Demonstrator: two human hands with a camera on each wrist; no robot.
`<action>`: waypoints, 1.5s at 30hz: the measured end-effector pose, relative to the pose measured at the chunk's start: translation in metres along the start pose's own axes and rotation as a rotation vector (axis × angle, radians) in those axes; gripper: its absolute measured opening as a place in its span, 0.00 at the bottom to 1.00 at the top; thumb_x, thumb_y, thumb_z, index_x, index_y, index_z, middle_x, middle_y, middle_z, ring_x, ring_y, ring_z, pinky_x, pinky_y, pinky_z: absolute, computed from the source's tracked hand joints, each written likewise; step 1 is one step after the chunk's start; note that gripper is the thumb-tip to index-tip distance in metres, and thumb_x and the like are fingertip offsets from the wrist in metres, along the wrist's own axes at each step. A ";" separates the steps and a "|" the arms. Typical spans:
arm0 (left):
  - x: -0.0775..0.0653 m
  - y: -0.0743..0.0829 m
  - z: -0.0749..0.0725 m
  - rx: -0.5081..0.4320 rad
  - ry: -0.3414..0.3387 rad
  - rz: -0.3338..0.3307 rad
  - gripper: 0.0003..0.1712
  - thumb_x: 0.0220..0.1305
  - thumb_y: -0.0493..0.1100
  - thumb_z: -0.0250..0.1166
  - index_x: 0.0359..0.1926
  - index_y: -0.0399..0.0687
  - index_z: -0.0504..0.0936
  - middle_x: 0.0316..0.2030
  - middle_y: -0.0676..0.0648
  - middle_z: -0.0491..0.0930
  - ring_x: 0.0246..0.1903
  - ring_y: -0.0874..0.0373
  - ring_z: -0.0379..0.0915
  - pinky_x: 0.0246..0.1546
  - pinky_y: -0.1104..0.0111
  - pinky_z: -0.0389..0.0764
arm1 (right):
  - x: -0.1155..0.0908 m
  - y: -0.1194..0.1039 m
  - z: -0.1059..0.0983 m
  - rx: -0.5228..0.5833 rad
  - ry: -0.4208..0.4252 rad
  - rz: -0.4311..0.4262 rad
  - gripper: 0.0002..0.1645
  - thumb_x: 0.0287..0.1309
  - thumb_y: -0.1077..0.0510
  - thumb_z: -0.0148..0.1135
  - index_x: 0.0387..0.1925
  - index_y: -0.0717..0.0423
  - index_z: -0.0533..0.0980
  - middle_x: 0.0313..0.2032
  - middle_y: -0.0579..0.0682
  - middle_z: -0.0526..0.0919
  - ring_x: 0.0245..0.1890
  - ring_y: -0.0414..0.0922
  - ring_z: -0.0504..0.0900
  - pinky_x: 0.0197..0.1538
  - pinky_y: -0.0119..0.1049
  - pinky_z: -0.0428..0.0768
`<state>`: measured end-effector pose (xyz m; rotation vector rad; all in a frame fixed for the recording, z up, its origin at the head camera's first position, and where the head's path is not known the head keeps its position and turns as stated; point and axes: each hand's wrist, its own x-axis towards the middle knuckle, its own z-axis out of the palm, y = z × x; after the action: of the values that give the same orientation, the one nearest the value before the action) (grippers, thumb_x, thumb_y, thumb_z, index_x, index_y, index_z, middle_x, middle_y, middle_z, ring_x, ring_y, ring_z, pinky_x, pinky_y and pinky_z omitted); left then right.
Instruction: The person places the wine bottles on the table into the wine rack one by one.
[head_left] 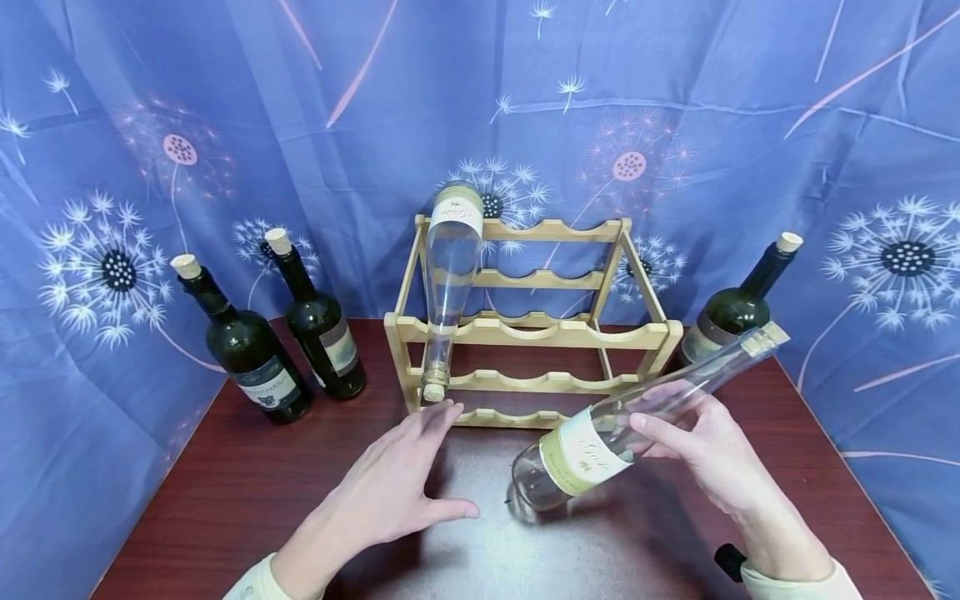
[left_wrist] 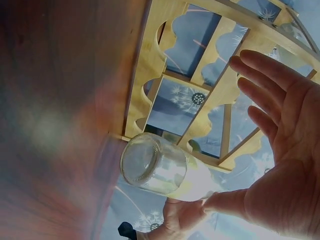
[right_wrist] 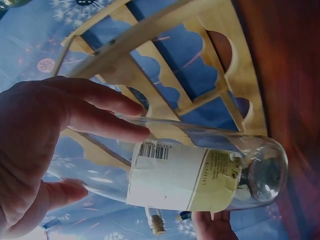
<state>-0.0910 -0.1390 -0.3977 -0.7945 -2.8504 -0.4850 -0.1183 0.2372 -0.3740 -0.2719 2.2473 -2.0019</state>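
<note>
Sleeve cuffs (head_left: 802, 585): pale, worn at both wrists; a small black object (head_left: 729, 562) is seen beside the right wrist.
Left hand (head_left: 390, 492): nothing is held; the fingers are stretched out and the thumb is spread toward the right hand.
Right hand (head_left: 705, 450): clamped around the clear bottle (head_left: 585, 454), thumb on the near side; the two hands are kept apart.
Clear bottle: held tilted between the hands, corked neck pointed up past the right hand, base lowered toward the left; whether the table (head_left: 217, 500) is touched by the base cannot quite be told.
Wooden rack (head_left: 562, 333): placed beyond both hands, its bars notched in tiers.
Racked bottle (head_left: 453, 250): laid on the top tier, leftmost notch, its cork just beyond the left hand.
Dark bottles (head_left: 258, 358): two are stood, corked, left of the left hand; a third dark bottle (head_left: 731, 312) is partly hidden beyond the right hand.
Curtain (head_left: 390, 158): blue, dandelion-printed, hung behind everything.
</note>
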 end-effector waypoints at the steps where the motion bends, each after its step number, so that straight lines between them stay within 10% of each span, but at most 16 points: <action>1: 0.000 0.000 0.000 -0.009 -0.006 0.002 0.64 0.41 0.85 0.53 0.74 0.58 0.53 0.70 0.50 0.58 0.67 0.55 0.57 0.60 0.56 0.67 | 0.000 0.001 0.002 -0.003 0.000 0.001 0.20 0.61 0.64 0.61 0.50 0.70 0.66 0.40 0.64 0.84 0.31 0.61 0.84 0.35 0.49 0.83; 45: 0.004 0.016 0.036 -0.081 0.051 0.120 0.66 0.39 0.84 0.57 0.74 0.55 0.52 0.69 0.49 0.59 0.65 0.54 0.59 0.60 0.55 0.68 | -0.010 0.029 0.081 0.348 -0.060 -0.019 0.23 0.60 0.69 0.60 0.54 0.74 0.63 0.48 0.74 0.77 0.36 0.61 0.84 0.39 0.47 0.83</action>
<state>-0.0883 -0.1117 -0.4267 -0.9469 -2.7323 -0.5980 -0.0936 0.1633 -0.4131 -0.3116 1.8237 -2.3112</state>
